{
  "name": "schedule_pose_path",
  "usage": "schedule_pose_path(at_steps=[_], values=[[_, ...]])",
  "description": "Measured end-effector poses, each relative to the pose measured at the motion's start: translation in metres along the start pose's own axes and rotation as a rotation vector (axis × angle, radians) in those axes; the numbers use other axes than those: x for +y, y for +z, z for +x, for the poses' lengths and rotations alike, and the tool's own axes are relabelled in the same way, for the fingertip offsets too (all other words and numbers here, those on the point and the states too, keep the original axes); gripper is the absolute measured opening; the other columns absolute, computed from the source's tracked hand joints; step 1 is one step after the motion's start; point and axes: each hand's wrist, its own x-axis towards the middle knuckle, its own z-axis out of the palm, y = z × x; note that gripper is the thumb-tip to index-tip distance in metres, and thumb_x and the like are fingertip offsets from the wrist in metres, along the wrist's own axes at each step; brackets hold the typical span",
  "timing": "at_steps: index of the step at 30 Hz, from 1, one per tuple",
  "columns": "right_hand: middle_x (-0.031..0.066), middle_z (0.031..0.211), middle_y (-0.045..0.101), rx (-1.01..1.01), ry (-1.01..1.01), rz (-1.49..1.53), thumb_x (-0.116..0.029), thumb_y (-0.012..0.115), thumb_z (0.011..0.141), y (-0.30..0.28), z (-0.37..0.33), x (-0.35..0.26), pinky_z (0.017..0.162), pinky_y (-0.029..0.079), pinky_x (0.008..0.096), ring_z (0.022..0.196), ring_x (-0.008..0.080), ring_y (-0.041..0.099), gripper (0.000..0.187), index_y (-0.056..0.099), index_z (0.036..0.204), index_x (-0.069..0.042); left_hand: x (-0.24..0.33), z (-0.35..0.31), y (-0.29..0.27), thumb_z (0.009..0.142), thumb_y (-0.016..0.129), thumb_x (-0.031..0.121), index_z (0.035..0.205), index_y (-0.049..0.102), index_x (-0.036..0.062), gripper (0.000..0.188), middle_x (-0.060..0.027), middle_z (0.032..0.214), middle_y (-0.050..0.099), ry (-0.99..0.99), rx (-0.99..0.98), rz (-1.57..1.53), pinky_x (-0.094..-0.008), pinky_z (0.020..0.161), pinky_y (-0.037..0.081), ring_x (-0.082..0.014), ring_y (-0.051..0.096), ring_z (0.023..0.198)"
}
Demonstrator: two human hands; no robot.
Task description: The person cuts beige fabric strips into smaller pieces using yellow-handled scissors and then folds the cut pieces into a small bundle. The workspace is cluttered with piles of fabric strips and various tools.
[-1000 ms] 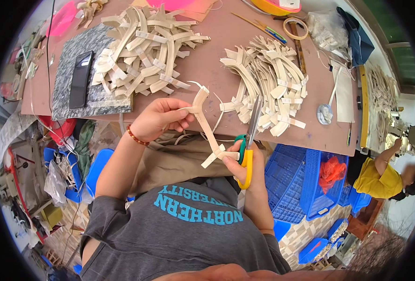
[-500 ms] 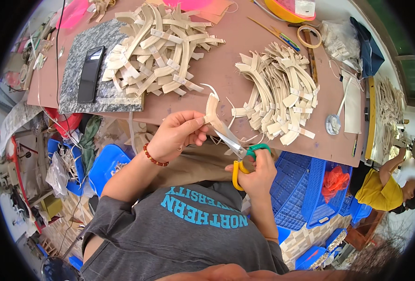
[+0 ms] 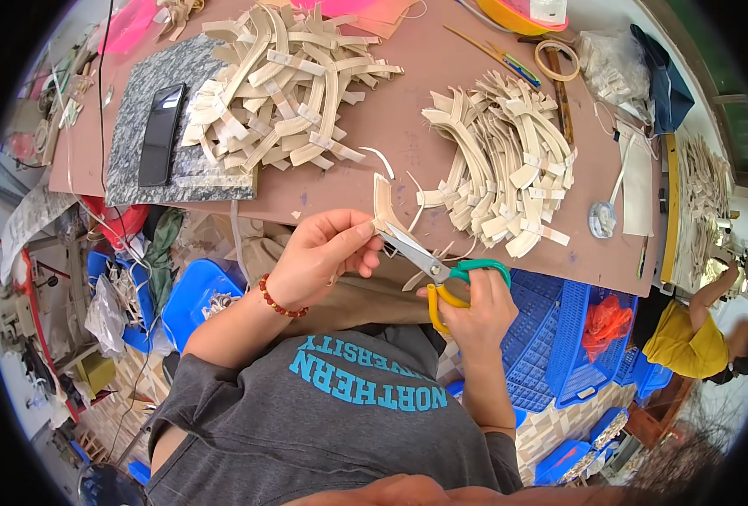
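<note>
Nearest the body, scissors (image 3: 435, 271) with green and yellow plastic loops are gripped by the right hand (image 3: 475, 312), fingers closed through the handles. Just left, a curved beige strip (image 3: 382, 205) is pinched by the left hand (image 3: 319, 253), the steel blades touching it. Farther off, two heaps of similar strips (image 3: 500, 160) are spread on the brown table (image 3: 416, 76).

Brown worktable (image 3: 441, 160) in daylight; blue plastic crates (image 3: 559, 337) stand below its near edge, tiled floor (image 3: 559, 430) beneath.
</note>
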Motion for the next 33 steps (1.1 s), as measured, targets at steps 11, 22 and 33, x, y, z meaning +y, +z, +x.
schedule_pose_path(at_steps=[11, 22, 33], values=[[0.0052, 0.073, 0.056, 0.029, -0.083, -0.056, -0.038, 0.085, 0.046, -0.007, 0.007, 0.007, 0.054, 0.046, 0.0317, 0.062, 0.0232, 0.056, 0.055, 0.059, 0.082, -0.006, 0.005, -0.005, 0.003, 0.093, 0.05, 0.012, 0.098, 0.059, 0.0006, 0.015, -0.0049, 0.083, 0.063, -0.069, -0.002, -0.08, -0.0224, 0.058, 0.048, -0.0109, 0.058, 0.066], [0.0058, 0.071, 0.055, 0.039, -0.096, -0.076, -0.036, 0.085, 0.048, -0.005, 0.008, 0.011, 0.053, 0.045, 0.0316, 0.061, 0.0234, 0.055, 0.052, 0.06, 0.081, -0.005, 0.01, -0.006, 0.006, 0.092, 0.052, 0.012, 0.095, 0.059, 0.0012, 0.013, -0.0057, 0.082, 0.063, -0.08, -0.012, -0.104, -0.0227, 0.057, 0.047, -0.011, 0.058, 0.066], [0.0076, 0.068, 0.054, 0.071, -0.148, -0.064, -0.039, 0.084, 0.047, -0.005, 0.013, 0.015, 0.052, 0.045, 0.0321, 0.059, 0.0246, 0.054, 0.053, 0.058, 0.076, -0.004, 0.014, -0.009, 0.005, 0.092, 0.05, 0.011, 0.095, 0.058, 0.0005, 0.013, -0.0054, 0.082, 0.062, -0.142, -0.049, -0.182, -0.0219, 0.056, 0.046, -0.0105, 0.056, 0.067]])
